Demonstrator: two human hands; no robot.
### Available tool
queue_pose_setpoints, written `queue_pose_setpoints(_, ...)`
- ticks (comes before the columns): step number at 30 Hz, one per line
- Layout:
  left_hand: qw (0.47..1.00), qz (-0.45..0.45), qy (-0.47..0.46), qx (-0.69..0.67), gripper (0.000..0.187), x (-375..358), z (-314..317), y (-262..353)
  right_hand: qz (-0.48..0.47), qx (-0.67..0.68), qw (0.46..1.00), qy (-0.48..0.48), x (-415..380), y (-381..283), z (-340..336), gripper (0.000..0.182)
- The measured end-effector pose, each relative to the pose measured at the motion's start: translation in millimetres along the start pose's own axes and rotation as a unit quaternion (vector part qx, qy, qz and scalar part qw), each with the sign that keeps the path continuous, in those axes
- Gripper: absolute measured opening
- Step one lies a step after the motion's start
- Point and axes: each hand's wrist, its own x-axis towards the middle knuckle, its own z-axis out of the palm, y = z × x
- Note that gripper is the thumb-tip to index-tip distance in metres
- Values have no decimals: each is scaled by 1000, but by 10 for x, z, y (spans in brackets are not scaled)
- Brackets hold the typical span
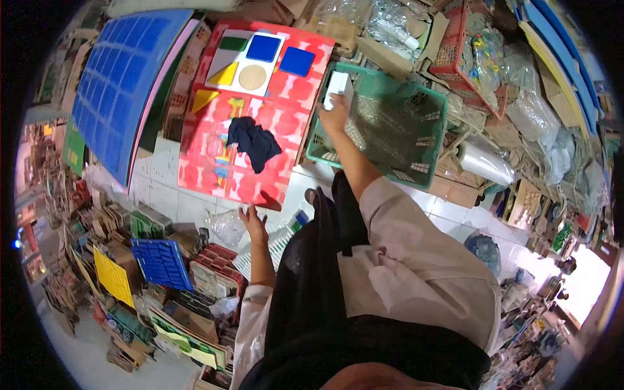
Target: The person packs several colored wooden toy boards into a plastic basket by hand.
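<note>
My right hand point(335, 114) reaches over the left end of a green plastic crate point(426, 183), with its fingers closed on a white box point(338, 90). Lower down, my left hand point(253, 223) is open and its fingers are spread, just off the front edge of a table with a red and white patterned cover point(266, 120). A white board point(218, 65) on that cover carries a blue square point(263, 48), a yellow triangle point(223, 75), a green piece point(233, 43) and a round wooden piece point(252, 77). Beside the board lie another blue square point(297, 62) and a yellow triangle point(204, 100).
A crumpled dark cloth point(253, 144) lies mid-table. Large blue panels point(123, 84) lean at the left. A red crate point(448, 49) with plastic-wrapped items stands at the back right. Stacked boards, including a blue one point(161, 263), crowd the floor at lower left.
</note>
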Motion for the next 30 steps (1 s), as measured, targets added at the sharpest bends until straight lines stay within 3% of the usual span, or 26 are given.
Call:
queue_pose_setpoints(2,1000,1,14,-2,79,-114,7,-109,106,-169,975,-98,357,441,-15,67)
queue_pose_setpoints(4,999,-3,23,37,76,-244,-89,-265,179,-240,950,-93,559,555,124,92)
queue_pose_setpoints(5,998,0,31,57,74,-311,-165,-378,182,-320,919,-142,666,707,217,109)
queue_pose_setpoints(7,992,-21,56,114,76,-346,-426,-646,322,-274,876,-233,893,1151,459,138)
queue_pose_setpoints(8,992,-28,73,100,79,-520,-362,-567,104,-80,957,-258,934,1888,647,143)
queue_pose_setpoints(10,988,-77,96,95,81,-649,-382,-514,182,-230,948,-124,783,1473,475,132)
queue_pose_setpoints(11,987,-75,115,84,81,-660,-393,-511,174,-228,949,-128,870,1378,553,132)
queue_pose_setpoints(13,990,-57,112,66,80,-655,-537,-627,189,-381,865,-267,944,1482,358,127)
queue_pose_setpoints(14,989,-64,127,47,78,-699,-481,-516,275,-367,878,-136,859,1279,291,119)
queue_pose_setpoints(15,990,-56,122,39,77,-696,-506,-512,225,-369,896,-106,862,1631,281,113)
queue_pose_setpoints(16,992,-46,117,30,77,-675,-517,-517,187,-374,900,-125,828,1378,116,109)
queue_pose_setpoints(19,993,-54,100,14,75,-629,-383,-464,334,-338,862,-177,935,687,-139,83)
queue_pose_setpoints(20,993,-57,96,24,76,-666,-226,-326,292,-362,878,-115,868,765,-179,82)
queue_pose_setpoints(23,997,-19,70,10,78,-509,-171,-363,279,-359,885,-101,813,741,-664,82)
queue_pose_setpoints(25,998,10,58,20,78,-504,-10,-165,163,-318,928,-103,659,766,-1124,83)
queue_pose_setpoints(26,998,20,56,35,78,-520,14,-77,125,-280,945,-117,583,446,-1393,83)
queue_pose_setpoints(27,989,94,16,109,76,-337,-157,-311,121,-277,941,-151,534,376,-1626,79)
queue_pose_setpoints(30,997,63,36,5,71,-452,222,262,24,-243,954,-176,345,-345,-2313,75)
